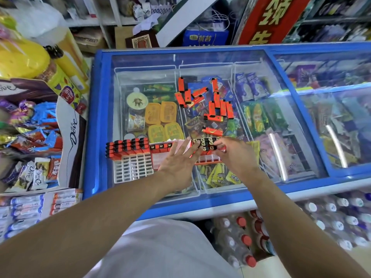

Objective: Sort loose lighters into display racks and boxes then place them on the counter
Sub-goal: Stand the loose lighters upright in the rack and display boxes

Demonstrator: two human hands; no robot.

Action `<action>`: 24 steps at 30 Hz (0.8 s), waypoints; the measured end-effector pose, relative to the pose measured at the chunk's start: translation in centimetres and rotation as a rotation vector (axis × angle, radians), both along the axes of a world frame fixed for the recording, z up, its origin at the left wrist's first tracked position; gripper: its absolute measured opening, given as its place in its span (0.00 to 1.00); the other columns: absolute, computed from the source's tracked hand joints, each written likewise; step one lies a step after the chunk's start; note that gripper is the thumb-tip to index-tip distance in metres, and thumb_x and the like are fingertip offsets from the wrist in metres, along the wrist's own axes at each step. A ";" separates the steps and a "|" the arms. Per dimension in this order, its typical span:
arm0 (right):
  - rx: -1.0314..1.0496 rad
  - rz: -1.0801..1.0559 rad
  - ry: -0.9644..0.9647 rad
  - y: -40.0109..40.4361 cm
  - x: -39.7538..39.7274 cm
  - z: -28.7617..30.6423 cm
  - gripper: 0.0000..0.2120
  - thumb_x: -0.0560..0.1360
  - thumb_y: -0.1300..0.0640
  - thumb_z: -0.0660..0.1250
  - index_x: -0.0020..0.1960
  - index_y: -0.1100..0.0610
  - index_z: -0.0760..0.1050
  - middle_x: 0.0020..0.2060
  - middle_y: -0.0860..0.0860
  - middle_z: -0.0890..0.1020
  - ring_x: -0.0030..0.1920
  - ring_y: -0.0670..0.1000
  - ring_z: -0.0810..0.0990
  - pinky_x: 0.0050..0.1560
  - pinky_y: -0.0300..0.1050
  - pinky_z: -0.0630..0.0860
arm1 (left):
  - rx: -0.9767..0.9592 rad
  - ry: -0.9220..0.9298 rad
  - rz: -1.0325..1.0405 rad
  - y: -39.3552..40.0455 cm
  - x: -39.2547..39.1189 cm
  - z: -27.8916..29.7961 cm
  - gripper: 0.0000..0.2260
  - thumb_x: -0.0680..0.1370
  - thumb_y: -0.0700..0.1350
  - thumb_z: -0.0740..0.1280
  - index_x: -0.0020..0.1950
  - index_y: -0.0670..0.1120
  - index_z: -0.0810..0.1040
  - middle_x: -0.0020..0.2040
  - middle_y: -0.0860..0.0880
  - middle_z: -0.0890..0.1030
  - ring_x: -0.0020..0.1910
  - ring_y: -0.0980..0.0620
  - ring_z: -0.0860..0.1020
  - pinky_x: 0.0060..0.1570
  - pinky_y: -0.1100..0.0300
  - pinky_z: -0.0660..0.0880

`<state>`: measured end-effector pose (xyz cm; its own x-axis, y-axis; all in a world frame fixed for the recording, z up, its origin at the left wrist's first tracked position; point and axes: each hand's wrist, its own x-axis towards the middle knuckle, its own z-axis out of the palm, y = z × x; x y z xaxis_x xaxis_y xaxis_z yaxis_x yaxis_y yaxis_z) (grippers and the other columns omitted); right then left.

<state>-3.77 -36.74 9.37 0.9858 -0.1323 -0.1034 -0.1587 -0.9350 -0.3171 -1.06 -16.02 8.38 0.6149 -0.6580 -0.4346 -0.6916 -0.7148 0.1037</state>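
Observation:
Several loose red lighters lie scattered on the glass lid of a blue chest freezer. A white display rack at the lid's front left holds rows of red lighters in its far half. Beside it a second red-and-white rack carries a row of lighters along its far edge. My left hand lies flat with spread fingers on this second rack. My right hand pinches a lighter at the right end of that row.
Ice creams fill the freezer's baskets under the glass. Chocolate and snack displays crowd the left side. Bottled water packs sit on the floor at the right. A red sign and shelves stand behind the freezer.

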 end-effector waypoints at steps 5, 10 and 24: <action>0.087 -0.001 -0.064 -0.7 1.8 1.7 0.07 0.78 0.45 0.69 0.54 0.45 0.81 0.48 0.39 0.84 0.44 0.40 0.80 0.43 0.39 0.77 | -0.013 -0.003 -0.006 0.1 -0.1 0.0 0.42 0.78 0.47 0.64 0.82 0.48 0.38 0.81 0.48 0.33 0.79 0.43 0.30 0.77 0.37 0.38; 0.081 -0.027 0.051 -1.5 6.9 1.5 0.09 0.78 0.50 0.70 0.58 0.47 0.82 0.53 0.43 0.85 0.50 0.45 0.83 0.51 0.46 0.80 | -0.008 -0.028 0.001 0.0 -0.2 -0.3 0.41 0.79 0.47 0.62 0.82 0.49 0.37 0.81 0.48 0.32 0.78 0.43 0.29 0.77 0.37 0.38; -0.110 0.018 0.462 -1.1 13.6 -3.4 0.10 0.75 0.56 0.75 0.56 0.55 0.83 0.43 0.45 0.85 0.45 0.48 0.83 0.52 0.50 0.80 | 0.044 -0.058 -0.017 -0.2 -0.1 -0.1 0.40 0.80 0.51 0.61 0.82 0.48 0.35 0.81 0.46 0.33 0.78 0.40 0.30 0.76 0.36 0.37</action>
<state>9.85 -37.85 5.95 0.8419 -0.1503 -0.5182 -0.2432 -0.9630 -0.1158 -1.17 -16.25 8.31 0.6288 -0.6496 -0.4273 -0.7077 -0.7058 0.0316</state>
